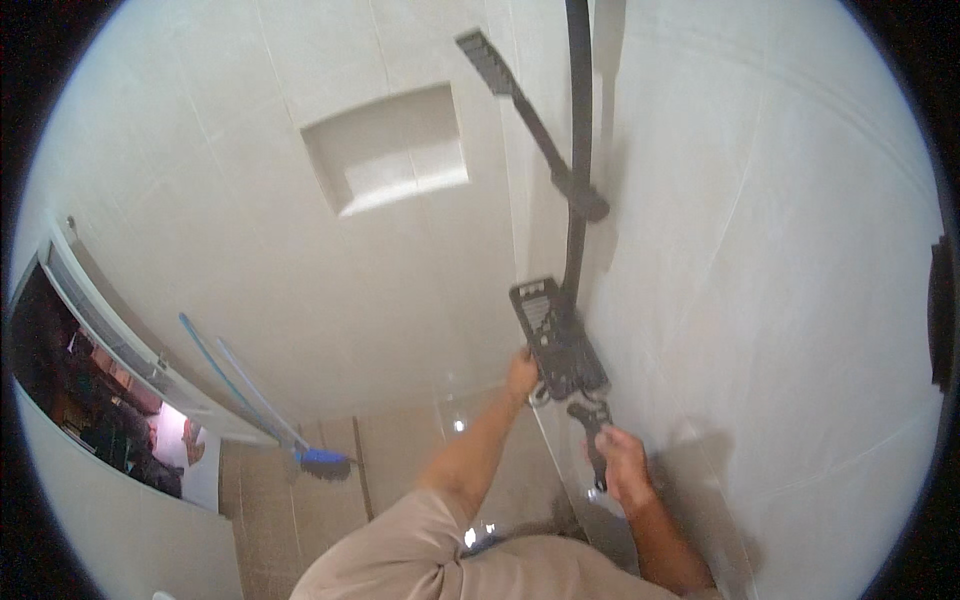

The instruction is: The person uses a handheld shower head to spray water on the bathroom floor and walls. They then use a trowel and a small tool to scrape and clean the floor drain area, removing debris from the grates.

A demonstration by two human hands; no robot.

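A black shower column (578, 150) stands against the corner wall, with a dark arm and slotted head (530, 125) reaching from it toward the upper left. Lower on the column is a black slotted shelf unit (560, 345). My left hand (522, 376) is at the left edge of this unit, beside a small shiny round part; its fingertips are hidden. Below the unit, my right hand (625, 465) is closed round a dark handled piece (588, 425), held roughly upright. I cannot make out its exact kind.
A recessed wall niche (390, 150) lies left of the column. A blue broom (322, 460) with a light blue pole leans at the left, near a partly open white door (140, 355). Shiny reflections show on the tiled floor (410, 440). A dark object (940, 315) is at the far right.
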